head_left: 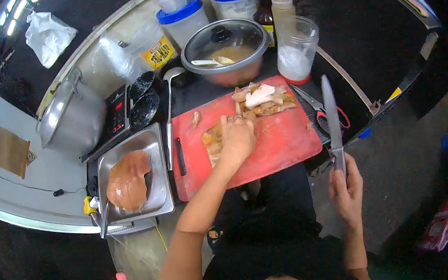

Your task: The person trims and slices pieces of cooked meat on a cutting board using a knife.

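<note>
My left hand point(237, 138) is on the red cutting board point(284, 150), its fingers bent down and gripping a piece of browned cooked meat point(212, 141). My right hand point(346, 185) holds a long knife point(332, 110) by its handle, blade pointing up, off the right side of the board. A pile of cut meat point(271, 103) with a pale piece on top lies at the board's far right. One small scrap of meat point(196, 119) sits apart near the far left.
At left, a steel tray point(165, 189) holds a large pinkish-brown piece of meat point(129, 181). A ladle point(169, 118) lies between tray and board. Scissors point(321, 110) rest right of the board. Behind stand a lidded pot point(225, 37), a clear container point(297, 49), bottles and a large metal pot point(73, 114).
</note>
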A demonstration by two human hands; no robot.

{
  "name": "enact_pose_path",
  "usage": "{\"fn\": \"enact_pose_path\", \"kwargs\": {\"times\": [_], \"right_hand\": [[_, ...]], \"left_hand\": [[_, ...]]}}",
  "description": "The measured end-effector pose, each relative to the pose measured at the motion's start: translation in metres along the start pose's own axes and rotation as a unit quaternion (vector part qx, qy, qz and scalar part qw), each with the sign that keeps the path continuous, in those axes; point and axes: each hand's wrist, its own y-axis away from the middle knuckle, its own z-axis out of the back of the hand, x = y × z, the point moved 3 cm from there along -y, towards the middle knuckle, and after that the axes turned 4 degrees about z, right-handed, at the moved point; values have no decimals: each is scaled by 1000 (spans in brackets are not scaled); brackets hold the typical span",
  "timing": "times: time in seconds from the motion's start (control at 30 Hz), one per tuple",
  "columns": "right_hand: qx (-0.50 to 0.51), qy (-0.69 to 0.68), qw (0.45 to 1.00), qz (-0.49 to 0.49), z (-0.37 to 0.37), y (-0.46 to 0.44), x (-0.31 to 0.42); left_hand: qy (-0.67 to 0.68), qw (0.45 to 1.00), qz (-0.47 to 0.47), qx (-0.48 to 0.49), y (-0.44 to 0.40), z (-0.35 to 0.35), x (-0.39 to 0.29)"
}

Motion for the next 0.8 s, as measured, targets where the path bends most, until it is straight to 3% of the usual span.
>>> {"fn": "enact_pose_path", "kwargs": {"times": [0.13,0.17,0.23,0.27,0.37,0.5,0.6,0.7,0.8], "right_hand": [[-13,-98,990,104,-23,-12,-5],[11,-103,991,79,-27,-15,-3],[57,-112,992,28,-32,-19,2],[78,-106,991,2,-33,-23,-2],[113,-50,992,10,-43,-38,-13],[112,57,990,62,-57,-53,-11],[86,210,941,249,-64,-68,-20],[118,199,952,199,-73,-72,-5],[125,251,934,220,-79,-79,-7]], "left_hand": [[114,991,13,72,-12,7,19],[266,960,44,75,-13,6,25],[549,826,100,79,-12,8,32],[563,816,104,79,-10,12,37],[772,594,120,195,1,28,35],[860,455,93,210,11,19,44],[829,510,133,188,15,31,40],[767,618,116,131,16,33,38],[744,645,145,96,22,46,33]]}}
